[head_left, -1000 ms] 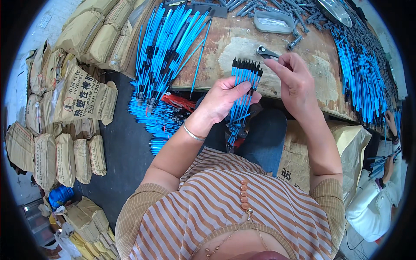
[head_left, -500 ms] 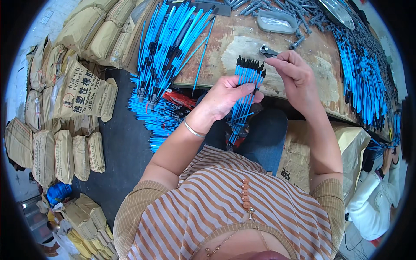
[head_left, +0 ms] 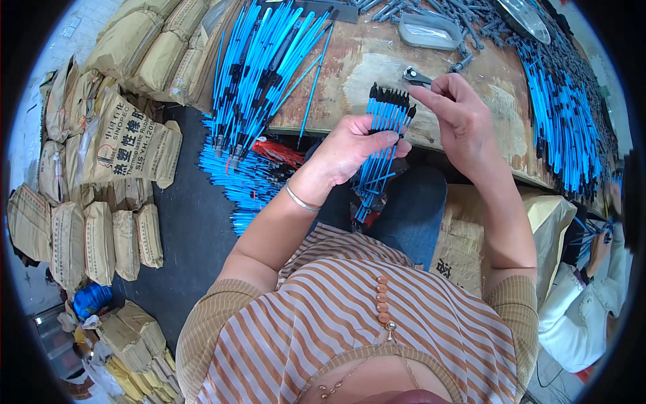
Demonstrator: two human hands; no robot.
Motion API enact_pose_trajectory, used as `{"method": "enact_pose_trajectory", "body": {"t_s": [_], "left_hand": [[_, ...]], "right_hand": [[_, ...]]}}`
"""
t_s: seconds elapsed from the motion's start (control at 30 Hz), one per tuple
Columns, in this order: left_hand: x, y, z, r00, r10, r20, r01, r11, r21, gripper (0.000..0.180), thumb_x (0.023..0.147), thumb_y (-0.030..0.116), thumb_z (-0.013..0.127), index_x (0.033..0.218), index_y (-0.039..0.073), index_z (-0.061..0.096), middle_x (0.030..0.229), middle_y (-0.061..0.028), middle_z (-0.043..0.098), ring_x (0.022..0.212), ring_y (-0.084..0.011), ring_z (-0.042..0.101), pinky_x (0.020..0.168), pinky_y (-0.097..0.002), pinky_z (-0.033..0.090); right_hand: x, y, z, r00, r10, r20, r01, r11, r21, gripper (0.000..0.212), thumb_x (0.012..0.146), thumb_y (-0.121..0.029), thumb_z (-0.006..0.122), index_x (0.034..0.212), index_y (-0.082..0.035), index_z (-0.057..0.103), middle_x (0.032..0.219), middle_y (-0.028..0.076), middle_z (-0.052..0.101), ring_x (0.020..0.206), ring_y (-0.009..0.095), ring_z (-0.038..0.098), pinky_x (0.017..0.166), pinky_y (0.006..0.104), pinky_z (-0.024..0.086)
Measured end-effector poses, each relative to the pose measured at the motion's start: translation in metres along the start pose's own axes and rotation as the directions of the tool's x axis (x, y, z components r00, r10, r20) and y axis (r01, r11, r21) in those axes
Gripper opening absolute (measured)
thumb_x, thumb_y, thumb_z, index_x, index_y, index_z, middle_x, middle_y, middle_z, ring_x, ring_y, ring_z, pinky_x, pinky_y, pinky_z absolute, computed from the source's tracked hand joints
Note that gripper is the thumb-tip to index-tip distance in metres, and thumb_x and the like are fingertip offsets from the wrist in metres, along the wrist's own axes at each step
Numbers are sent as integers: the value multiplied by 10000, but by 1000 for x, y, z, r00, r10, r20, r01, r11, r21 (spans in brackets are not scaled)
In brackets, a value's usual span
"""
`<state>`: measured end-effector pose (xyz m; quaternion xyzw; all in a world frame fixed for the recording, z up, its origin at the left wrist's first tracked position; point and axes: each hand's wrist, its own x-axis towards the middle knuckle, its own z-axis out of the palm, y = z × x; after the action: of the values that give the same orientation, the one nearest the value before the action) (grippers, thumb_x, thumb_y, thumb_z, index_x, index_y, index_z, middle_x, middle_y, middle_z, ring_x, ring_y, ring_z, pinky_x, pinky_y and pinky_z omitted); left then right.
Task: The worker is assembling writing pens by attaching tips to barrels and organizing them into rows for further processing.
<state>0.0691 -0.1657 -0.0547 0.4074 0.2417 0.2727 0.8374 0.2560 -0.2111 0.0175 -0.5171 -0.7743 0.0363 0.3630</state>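
Still, the left hand point(head_left: 353, 145) keeps its grip clamped on the blue rods point(head_left: 383, 135), right hand point(head_left: 461, 114) pinching one tip.

Worn wooden bench point(head_left: 377, 64); blue rod piles point(head_left: 259, 67); clear tray point(head_left: 429, 30); grey parts point(head_left: 464, 13).

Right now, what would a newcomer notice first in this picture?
First, the bundle of blue rods with black tips, gripped in the left hand at the centre, while the right hand touches its top end. Then the blue rod piles on the wooden bench, and the brown sacks stacked at left.
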Motion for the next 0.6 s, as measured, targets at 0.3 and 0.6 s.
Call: {"method": "enact_pose_trajectory", "body": {"t_s": [0.3, 0.6], "left_hand": [[-2, 1, 7, 1000, 26, -10, -26, 999, 19, 195, 835, -16, 584, 1021, -8, 641, 843, -111, 679, 777, -170, 662, 713, -230, 526], [-2, -2, 5, 999, 44, -21, -42, 994, 99, 187, 821, -22, 603, 1001, -20, 651, 848, -104, 683, 785, -158, 656, 735, -228, 520]], "right_hand": [[-2, 1, 0, 994, 60, 92, -81, 969, 233, 436, 800, 100, 509, 1207, -52, 555, 1027, 90, 529, 894, 194, 510, 765, 266, 419], [24, 59, 2, 978, 186, -99, -81, 766, 637, 609, 864, -80, 516, 1424, -80, 277, 1402, 142, 375, 1305, 275, 325, 1061, 385, 268]]}}
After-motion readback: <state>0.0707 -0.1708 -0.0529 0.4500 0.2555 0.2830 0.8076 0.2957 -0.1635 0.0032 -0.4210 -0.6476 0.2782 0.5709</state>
